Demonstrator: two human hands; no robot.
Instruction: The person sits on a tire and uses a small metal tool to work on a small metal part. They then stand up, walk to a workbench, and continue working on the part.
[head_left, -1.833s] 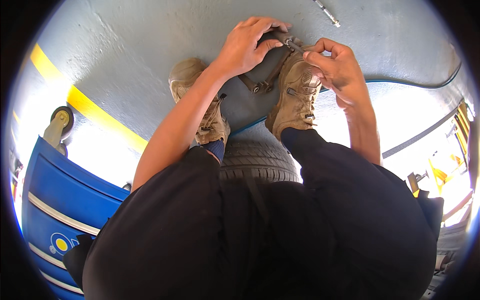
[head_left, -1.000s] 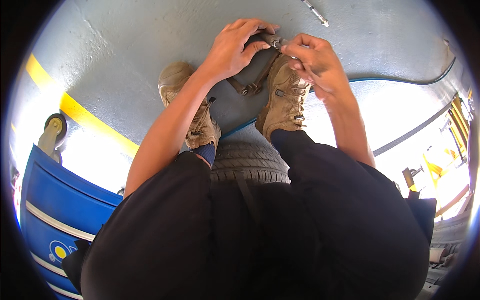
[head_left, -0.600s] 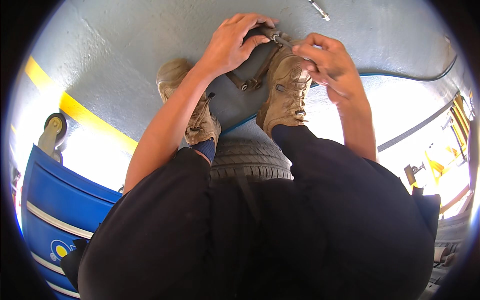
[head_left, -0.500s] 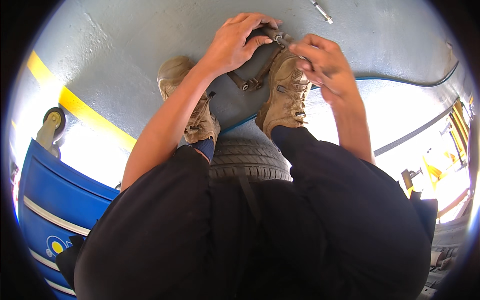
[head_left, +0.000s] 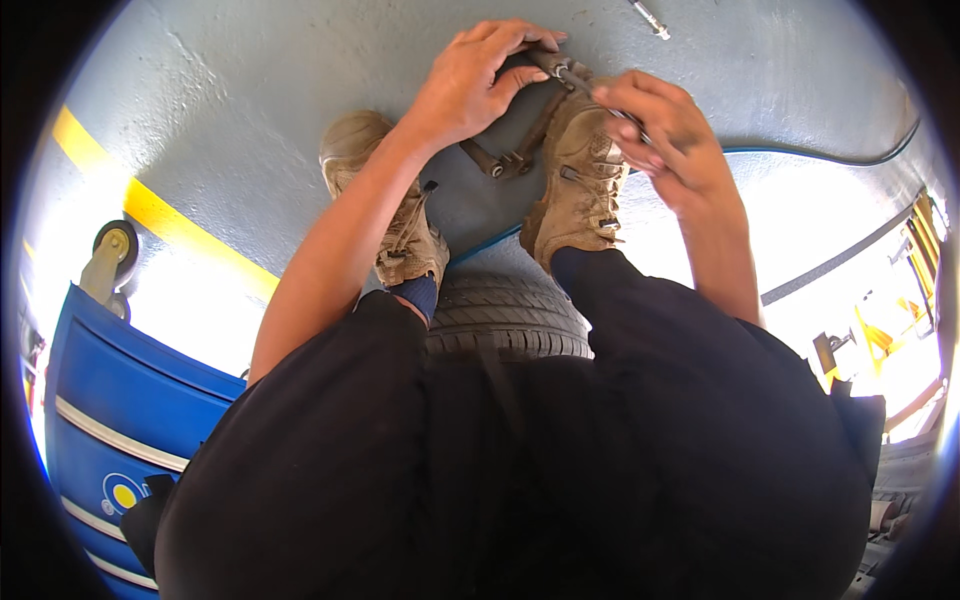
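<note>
Both hands meet at about twelve o'clock, low over a grey painted floor (head_left: 250,120). Left hand (head_left: 475,80) is curled over the top end of a dark metal tool (head_left: 515,150), fingers wrapped around it; right hand (head_left: 660,130) pinches a thin metal rod (head_left: 575,78) that touches the same end of the tool, though what exactly the fingertips grip is hard to make out at this angle. Two tan work boots (head_left: 580,185) flank the tool, which lies on the floor between them, and a black tyre (head_left: 510,315) sits just below the boots, against the person's dark trousers. At one o'clock a small metal bolt (head_left: 650,18) lies apart on the floor. A blue hose (head_left: 820,155) curves away toward three o'clock. At eight o'clock stands a blue wheeled cabinet (head_left: 130,400); its contents cannot be seen. A yellow stripe (head_left: 150,210) crosses the floor at ten o'clock.
</note>
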